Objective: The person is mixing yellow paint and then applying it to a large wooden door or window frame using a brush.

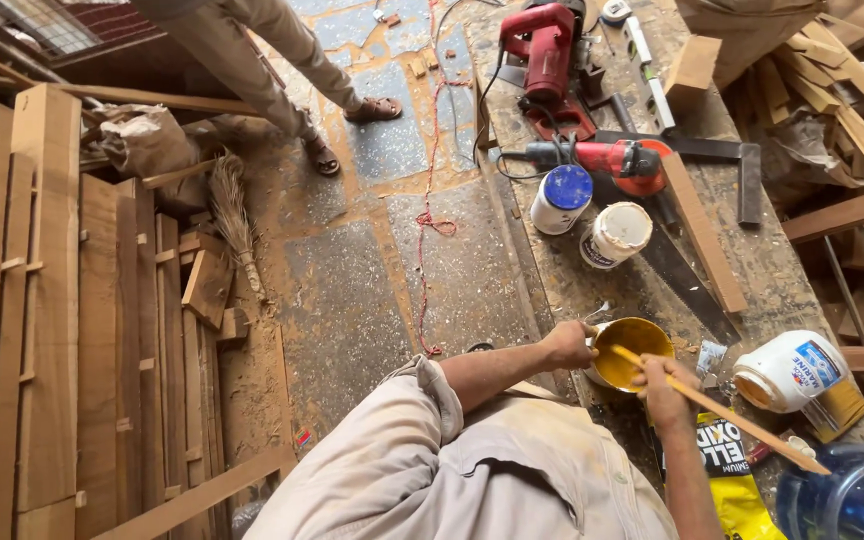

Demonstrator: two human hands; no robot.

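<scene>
Left hand grips the tin's rim at lower centre; right hand holds a stick dipped into yellow paint. White tub lies tipped just right on the desk.

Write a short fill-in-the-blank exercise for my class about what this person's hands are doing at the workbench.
1. The right hand holds a wooden ____ that dips into the tin.
2. The left hand grips the tin's ____.
3. The liquid in the tin is ____ in colour.
4. The white jar beside the tin lies on its ____.

Missing words: stick; rim; yellow; side
</scene>
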